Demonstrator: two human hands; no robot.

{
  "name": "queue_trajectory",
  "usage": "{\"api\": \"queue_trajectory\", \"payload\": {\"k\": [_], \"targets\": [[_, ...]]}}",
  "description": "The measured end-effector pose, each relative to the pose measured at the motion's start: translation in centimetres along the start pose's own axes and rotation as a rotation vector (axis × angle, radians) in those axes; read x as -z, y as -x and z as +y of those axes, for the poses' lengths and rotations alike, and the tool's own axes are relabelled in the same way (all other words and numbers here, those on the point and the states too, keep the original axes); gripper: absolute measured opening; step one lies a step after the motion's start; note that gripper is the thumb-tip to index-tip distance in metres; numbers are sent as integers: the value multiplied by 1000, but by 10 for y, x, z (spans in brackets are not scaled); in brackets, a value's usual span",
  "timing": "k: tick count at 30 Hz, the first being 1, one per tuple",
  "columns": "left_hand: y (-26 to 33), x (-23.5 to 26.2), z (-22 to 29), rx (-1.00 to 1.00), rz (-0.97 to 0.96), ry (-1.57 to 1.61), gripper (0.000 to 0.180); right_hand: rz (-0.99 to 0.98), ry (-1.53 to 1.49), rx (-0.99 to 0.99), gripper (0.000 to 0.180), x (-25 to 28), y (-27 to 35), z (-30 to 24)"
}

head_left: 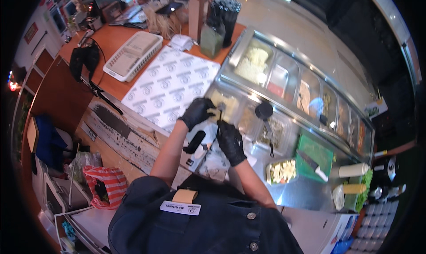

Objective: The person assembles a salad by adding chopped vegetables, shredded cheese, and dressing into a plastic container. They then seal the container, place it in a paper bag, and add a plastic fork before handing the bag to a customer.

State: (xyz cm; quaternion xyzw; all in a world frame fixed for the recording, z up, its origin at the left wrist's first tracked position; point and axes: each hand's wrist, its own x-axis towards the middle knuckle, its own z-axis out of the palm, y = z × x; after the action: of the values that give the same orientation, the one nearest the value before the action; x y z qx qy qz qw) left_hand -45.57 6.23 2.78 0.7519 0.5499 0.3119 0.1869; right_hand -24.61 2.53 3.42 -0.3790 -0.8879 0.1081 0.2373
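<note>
My left hand [196,113], in a black glove, is closed at the near left rim of a clear container [240,104] holding pale yellow food [216,97]. My right hand [230,141], gloved in black too, grips the thin handle of a spoon [221,106]; its head rests in that food. To the right, a ladle with a dark bowl [264,110] lies across a container of chopped greens [279,132]. Nearer me stands a clear tub of salad [282,171] topped with pale chunks.
Left of the containers, printed paper sheets [171,76] lie beside a white basket [148,40]. Several steel food pans [284,74] line the far side. At right, a knife [313,165] rests on a green cutting board [321,149], near a white squeeze bottle [353,170].
</note>
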Motion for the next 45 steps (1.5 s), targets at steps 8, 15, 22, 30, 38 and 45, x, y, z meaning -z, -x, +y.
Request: {"api": "queue_trajectory", "payload": {"k": [8,15,22,30,38,45], "targets": [[-77,38,1,207,321,-145,100,-39,-89,-150,55,54,46,-15],[-228,84,-23,331,920,7,137,191,-239,-355,39,92,84,-6],[-243,73,-56,68,936,405,133,381,-221,-426,37,102,92,6],[-101,15,139,-165,715,515,137,473,5,-333,86,119,26,3],[-19,-82,233,-284,-4,790,143,636,289,-427,75,151,142,43],[-13,-58,207,-147,291,728,108,148,1093,-669,70,206,277,106]]}}
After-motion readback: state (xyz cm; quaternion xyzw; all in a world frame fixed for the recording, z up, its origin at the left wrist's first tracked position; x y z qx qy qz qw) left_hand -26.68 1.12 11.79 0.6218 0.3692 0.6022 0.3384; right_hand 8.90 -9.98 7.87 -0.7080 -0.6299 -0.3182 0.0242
